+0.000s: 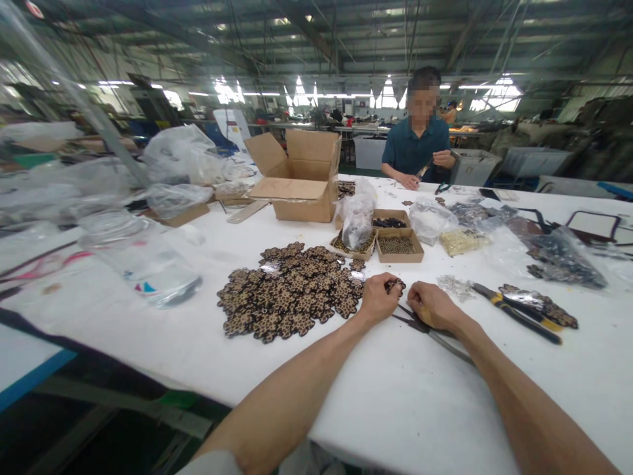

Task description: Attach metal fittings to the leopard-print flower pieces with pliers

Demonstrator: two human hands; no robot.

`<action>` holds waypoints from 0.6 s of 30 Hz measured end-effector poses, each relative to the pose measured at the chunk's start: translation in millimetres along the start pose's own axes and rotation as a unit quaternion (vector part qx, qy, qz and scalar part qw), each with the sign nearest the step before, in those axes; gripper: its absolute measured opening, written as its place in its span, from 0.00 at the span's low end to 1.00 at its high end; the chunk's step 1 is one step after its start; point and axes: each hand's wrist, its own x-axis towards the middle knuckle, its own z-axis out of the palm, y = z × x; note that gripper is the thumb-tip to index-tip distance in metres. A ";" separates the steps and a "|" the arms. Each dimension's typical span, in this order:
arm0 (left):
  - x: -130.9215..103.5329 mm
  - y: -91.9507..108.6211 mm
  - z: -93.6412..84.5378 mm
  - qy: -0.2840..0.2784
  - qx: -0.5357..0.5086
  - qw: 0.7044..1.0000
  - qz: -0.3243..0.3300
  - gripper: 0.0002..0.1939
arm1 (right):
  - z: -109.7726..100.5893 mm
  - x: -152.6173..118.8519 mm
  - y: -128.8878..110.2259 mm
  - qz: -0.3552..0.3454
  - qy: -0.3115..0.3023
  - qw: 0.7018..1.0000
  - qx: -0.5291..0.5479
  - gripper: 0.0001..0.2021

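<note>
My left hand point(380, 300) is closed on a small leopard-print patch point(395, 285), which shows at its fingertips. Close beside it, my right hand point(432, 305) has its fingers pressed together; whatever they hold is too small or hidden to name. Under the right hand lies a pair of scissors point(420, 323), its blades pointing toward the left hand and partly covered. A large heap of leopard-print patches point(291, 290) spreads to the left of my hands. To the right, pliers point(517, 313) with black and yellow handles rest beside more patches point(558, 309) and a scatter of small silvery pieces point(455, 287).
Shallow boxes of small brass-coloured parts point(399, 245) and black parts point(390, 220) stand beyond my hands. An open cardboard box point(306, 191), a clear plastic jar point(141, 260) and plastic bags point(568, 254) surround the work area. A person point(418, 148) works across the white table point(395, 402).
</note>
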 end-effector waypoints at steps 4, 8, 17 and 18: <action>3.7 0.3 1.1 0.002 -0.003 1.000 -0.001 0.09 | -5.1 -3.0 -0.2 -0.017 0.026 0.999 0.014 0.02; 2.6 0.9 -1.3 -0.001 -0.004 1.000 -0.004 0.10 | -10.5 -3.4 4.5 -0.002 0.094 0.983 0.157 0.06; -5.1 5.4 -9.3 -0.008 0.014 1.000 0.006 0.10 | -1.2 4.5 5.2 0.097 0.076 0.894 0.431 0.22; -5.6 6.3 -10.2 -0.009 0.018 1.000 0.009 0.10 | -0.9 4.3 2.8 0.103 0.077 0.893 0.431 0.23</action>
